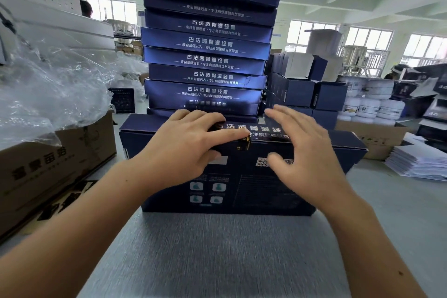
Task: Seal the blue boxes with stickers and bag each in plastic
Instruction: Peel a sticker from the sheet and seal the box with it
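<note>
Centre frame: left hand (188, 143) pressed straight fingers on the blue box (266, 191); right hand (302, 150), fingers spread, held nothing above it.

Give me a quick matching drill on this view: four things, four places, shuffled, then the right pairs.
1 left hand
2 blue box stack
3 clear plastic
4 paper sheets

A over the brown carton, left
B pressing the near box's top edge
C table's far right
D behind the near box

Pairs: 1-B, 2-D, 3-A, 4-C
</note>
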